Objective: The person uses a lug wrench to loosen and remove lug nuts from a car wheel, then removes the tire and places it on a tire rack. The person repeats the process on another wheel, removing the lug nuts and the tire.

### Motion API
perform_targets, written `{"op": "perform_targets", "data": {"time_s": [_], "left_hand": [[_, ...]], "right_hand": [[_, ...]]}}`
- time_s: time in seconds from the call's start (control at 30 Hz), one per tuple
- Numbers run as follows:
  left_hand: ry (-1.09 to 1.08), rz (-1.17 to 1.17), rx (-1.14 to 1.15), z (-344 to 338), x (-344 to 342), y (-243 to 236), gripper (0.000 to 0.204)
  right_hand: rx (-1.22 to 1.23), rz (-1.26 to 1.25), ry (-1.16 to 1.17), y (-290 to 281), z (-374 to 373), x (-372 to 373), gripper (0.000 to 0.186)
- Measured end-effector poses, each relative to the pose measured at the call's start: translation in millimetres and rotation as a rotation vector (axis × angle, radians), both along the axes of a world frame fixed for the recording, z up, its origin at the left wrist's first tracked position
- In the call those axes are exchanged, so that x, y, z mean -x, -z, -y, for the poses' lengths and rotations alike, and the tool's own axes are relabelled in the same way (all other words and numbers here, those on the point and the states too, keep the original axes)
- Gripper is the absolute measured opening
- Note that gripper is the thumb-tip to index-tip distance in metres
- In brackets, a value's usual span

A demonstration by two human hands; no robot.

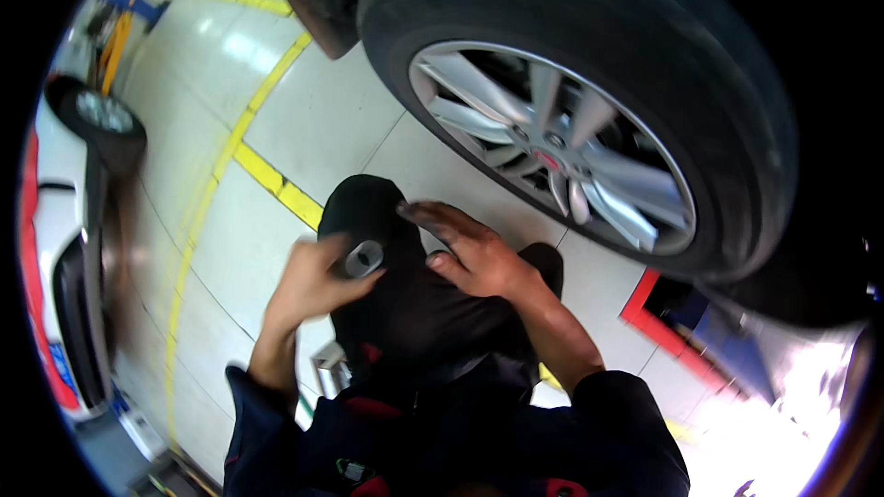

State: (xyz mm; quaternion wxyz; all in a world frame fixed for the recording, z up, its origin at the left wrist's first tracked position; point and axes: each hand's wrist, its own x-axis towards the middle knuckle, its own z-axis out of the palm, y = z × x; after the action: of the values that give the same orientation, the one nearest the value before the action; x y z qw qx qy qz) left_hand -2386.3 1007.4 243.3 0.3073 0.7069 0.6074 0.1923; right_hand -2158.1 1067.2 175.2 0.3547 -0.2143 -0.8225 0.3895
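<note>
My left hand [318, 283], slightly blurred, holds a short grey metal cylinder with a dark hole in its end, which looks like a socket [366, 260], between thumb and fingers over my dark-trousered knee. To its right, my right hand [471, 256] is held over my lap, fingers stretched out and thumb apart, with nothing in it. Dark grime marks its fingers. Ahead and to the right stands a large wheel with a black tire [589, 46] and a silver spoked rim [677, 158]. Bolts show around its hub [547, 158]. Neither hand touches the wheel.
A white and red car [69, 248] stands at the far left. Yellow lines [276, 186] cross the pale tiled floor [359, 110]. A red-edged frame [677, 340] lies below the wheel at right. Beside my left leg is a metal stool-like leg [330, 370].
</note>
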Motion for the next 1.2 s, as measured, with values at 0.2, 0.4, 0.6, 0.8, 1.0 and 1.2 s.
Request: {"op": "perform_targets", "data": {"time_s": [0.2, 0.4, 0.6, 0.8, 1.0, 1.2], "left_hand": [[0.326, 0.531, 0.314, -102.8, -123.3, 56.8, 0.036], [0.326, 0.73, 0.644, -113.3, -212.3, 114.6, 0.032], [0.157, 1.02, 0.931, -133.6, -205.7, 116.6, 0.031], [0.243, 1.012, 1.004, -153.0, -192.5, 121.9, 0.028], [0.106, 0.926, 0.767, -158.5, -181.8, 103.5, 0.026], [0.37, 0.521, -0.354, -100.0, -122.3, -0.2, 0.025]], "right_hand": [[0.872, -0.602, 0.469, 46.5, 50.8, -28.7, 0.036], [0.965, -0.852, 0.954, 77.2, 45.9, -74.1, 0.032], [1.238, -1.395, 0.46, 65.1, 5.6, -77.4, 0.032], [1.125, -1.41, 0.736, 45.9, -12.5, -41.5, 0.02], [1.148, -1.696, 0.242, 73.2, -23.5, -51.7, 0.029], [1.281, -1.962, -0.337, 78.7, -32.8, -62.9, 0.017]]}}
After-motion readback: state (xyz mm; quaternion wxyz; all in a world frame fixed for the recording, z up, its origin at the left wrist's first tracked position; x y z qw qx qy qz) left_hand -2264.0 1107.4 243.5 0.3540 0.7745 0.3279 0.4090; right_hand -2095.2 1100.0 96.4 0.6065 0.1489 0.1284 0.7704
